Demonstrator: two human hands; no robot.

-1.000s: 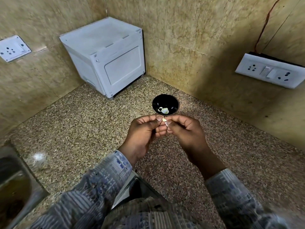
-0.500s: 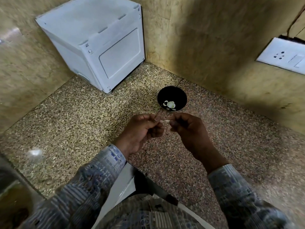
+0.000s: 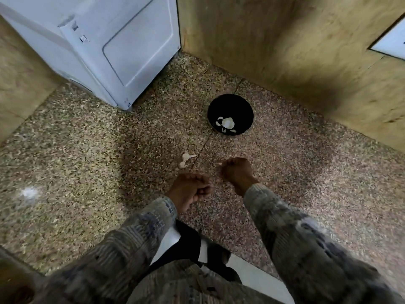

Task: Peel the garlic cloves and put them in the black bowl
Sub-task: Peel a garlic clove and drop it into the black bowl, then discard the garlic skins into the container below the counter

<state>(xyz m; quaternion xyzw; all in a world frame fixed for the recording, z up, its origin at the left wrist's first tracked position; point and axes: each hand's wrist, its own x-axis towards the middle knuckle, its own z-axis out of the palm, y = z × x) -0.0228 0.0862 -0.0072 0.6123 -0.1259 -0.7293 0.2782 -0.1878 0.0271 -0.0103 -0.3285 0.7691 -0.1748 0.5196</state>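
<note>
Even though the shot was pretty motion-smeared, the basics came through fine. The person's left hand hovered over the speckled granite counter with its fingers curled into a loose fist; no way to tell whether anything was inside it. The right hand sat near it at about 2 o'clock, not touching, fingers curled in too, and a tiny pale sliver poked out at the fingertips like it was being pinched. It was too small to say if that was clove or skin.

At roughly 12 o'clock from the right hand, well apart from it, the black bowl stood on the counter near the wall corner. A few white garlic cloves lay at the near side of its bottom. At about 12 o'clock from the left hand, a couple of pale garlic scraps lay loose on the counter just beside a thin seam.

A white boxy appliance filled the 10 o'clock corner, and the edge of a white wall plate peeked in at 2 o'clock. Both sleeves had a striped grey-blue print.
</note>
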